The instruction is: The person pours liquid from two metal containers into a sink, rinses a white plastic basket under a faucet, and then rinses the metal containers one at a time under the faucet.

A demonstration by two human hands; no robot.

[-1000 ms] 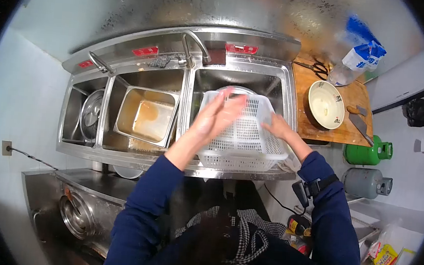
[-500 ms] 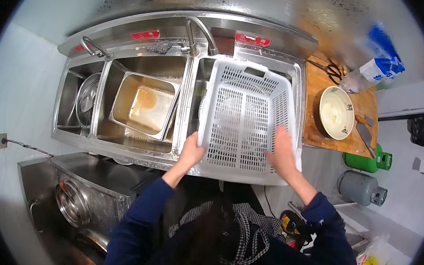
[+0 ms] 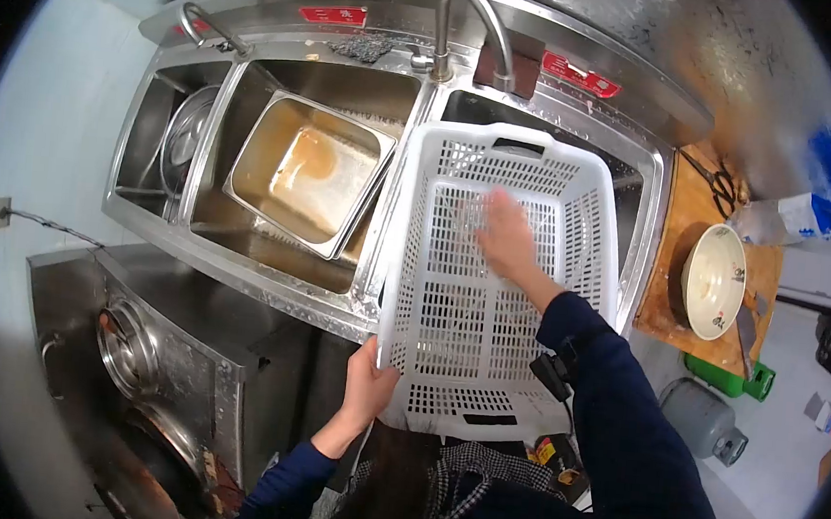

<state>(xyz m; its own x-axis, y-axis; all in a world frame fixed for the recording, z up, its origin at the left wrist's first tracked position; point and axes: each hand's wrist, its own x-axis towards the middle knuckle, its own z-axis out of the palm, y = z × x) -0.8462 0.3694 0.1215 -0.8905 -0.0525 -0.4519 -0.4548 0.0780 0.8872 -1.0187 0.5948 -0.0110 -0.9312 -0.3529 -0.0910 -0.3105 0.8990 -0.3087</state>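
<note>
We have a white rectangular plastic basket with slotted walls and floor before us, its far part over the right-hand stainless-steel basin and its near end reaching past the front edge of the sink toward our body. We cannot tell whether it rests on that edge or is held clear of it. Our left hand has its fingers clasped on the basket's left rim, toward the near corner. Our right hand is over the inside of the basket, fingers released and stretched forward; they are blurred, so we cannot tell whether they touch the slotted floor.

To the left, we see a rectangular stainless-steel pan with a brownish patch on its bottom, set askew in the middle basin. A curved steel faucet arches beyond the basket's far end. On our right, a brown wooden board bears a round cream bowl with dark markings, black-handled scissors farther back, and a dark-bladed knife just beside the bowl.
</note>
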